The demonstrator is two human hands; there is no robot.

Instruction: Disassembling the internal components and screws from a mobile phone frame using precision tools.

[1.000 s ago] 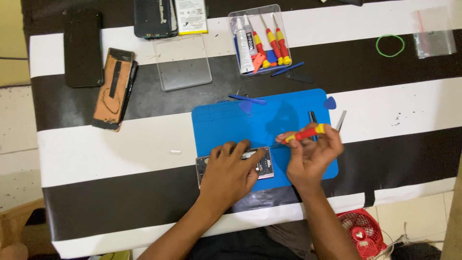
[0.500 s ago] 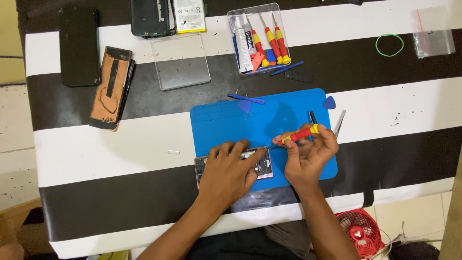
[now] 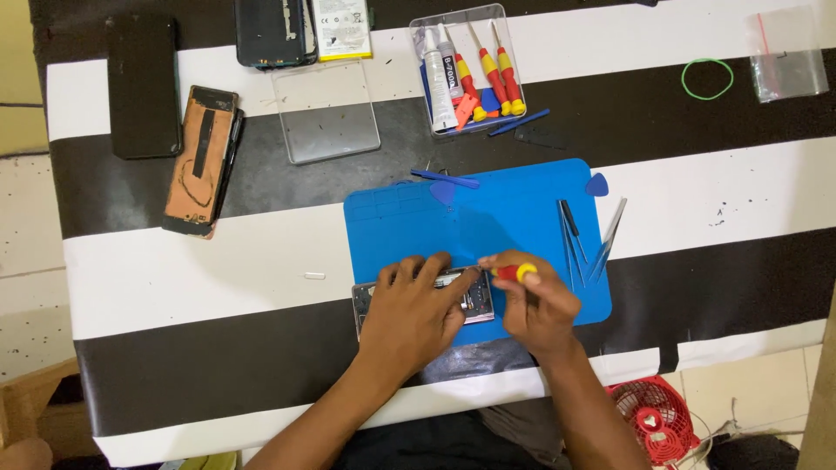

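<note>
Hiding most of the opened phone [image 3: 477, 300], left hand [image 3: 409, 315].

Phone [image 3: 475, 300]: mostly covered by left hand [image 3: 409, 318]; only frame corners and part of the open interior show.
Screwdriver [image 3: 509, 272]: tip hidden between the fingers; contact point cannot be told.
Right hand [image 3: 540, 309]: covers the phone's right end.
Dark device [image 3: 274, 30]: cut by top edge.
Red fan [image 3: 653, 418]: part hidden by forearm.
Screws: too small to tell.
</note>
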